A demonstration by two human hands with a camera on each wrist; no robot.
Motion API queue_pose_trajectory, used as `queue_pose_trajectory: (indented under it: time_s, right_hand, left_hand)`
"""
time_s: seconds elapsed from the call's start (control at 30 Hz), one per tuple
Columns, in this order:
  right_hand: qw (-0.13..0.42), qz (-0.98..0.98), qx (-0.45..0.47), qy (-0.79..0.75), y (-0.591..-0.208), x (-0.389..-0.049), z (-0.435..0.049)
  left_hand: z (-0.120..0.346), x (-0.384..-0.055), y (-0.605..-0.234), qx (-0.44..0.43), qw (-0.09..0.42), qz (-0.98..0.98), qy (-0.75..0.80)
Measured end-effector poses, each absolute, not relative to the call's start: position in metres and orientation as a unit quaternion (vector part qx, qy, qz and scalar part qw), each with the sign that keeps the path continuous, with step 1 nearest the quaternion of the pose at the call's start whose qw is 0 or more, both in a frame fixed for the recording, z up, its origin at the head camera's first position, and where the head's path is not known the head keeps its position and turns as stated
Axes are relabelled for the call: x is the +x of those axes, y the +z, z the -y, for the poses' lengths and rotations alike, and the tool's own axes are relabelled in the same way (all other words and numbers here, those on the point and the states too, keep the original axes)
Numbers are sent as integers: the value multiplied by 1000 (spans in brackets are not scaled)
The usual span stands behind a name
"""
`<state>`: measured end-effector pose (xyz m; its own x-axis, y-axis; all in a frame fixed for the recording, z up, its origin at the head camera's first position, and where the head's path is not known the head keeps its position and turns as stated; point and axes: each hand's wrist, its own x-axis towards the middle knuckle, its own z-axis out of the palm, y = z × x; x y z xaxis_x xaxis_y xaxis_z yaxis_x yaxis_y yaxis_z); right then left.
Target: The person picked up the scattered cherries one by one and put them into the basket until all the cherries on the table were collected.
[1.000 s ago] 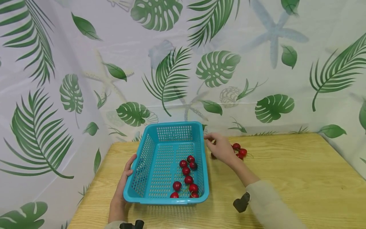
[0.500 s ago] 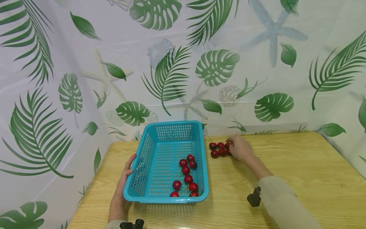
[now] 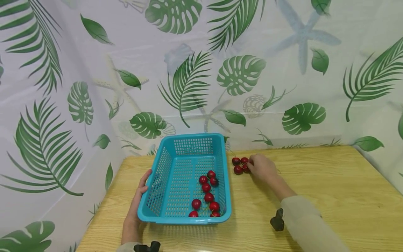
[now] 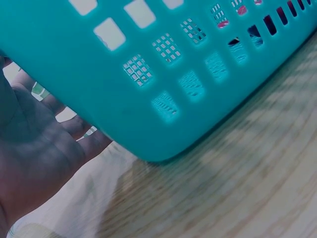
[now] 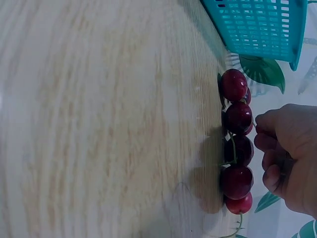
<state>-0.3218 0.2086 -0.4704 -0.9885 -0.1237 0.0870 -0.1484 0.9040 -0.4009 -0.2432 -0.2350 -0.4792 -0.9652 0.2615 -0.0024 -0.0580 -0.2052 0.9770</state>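
Note:
A blue plastic basket [image 3: 184,219] stands on the wooden table with several dark red cherries [image 3: 209,197] in its right half. My left hand [image 3: 135,203] rests against the basket's left side, fingers relaxed along the wall; in the left wrist view, the palm [image 4: 37,144] shows beside the basket's corner. Right of the basket, more cherries [image 3: 238,170] lie in a tight cluster on the tabletop. Over that cluster my right hand [image 3: 263,168] has its thumb and forefinger together, pinching a thin cherry stem [image 5: 254,126]. The hand hides part of the cluster in the head view.
The wooden table [image 3: 324,189] extends to the right of the cherries. A white cloth [image 3: 270,42] printed with green leaves hangs close behind the basket and along the left. Black camera mounts [image 3: 277,219] are worn on both wrists.
My right hand has gone from beside the basket's right rim over to the cherry cluster, then shifted slightly left and down. The left hand and basket have stayed in place.

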Motion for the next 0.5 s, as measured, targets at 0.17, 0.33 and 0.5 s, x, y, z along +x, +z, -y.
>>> queue_pose_trajectory:
  time_s: [0.17,0.33,0.5]
  right_hand:
    - [40,973,58,218,-471,-321,-207]
    - [46,973,41,224,-470,-322,-206]
    - [35,974,44,220,-472,-324,-206]
  left_hand:
    - [235,-244,-481,86,99,-623,771]
    - [237,-245,-482,91,93,-633,763]
    - [238,-246,-484,92,93,-633,763]
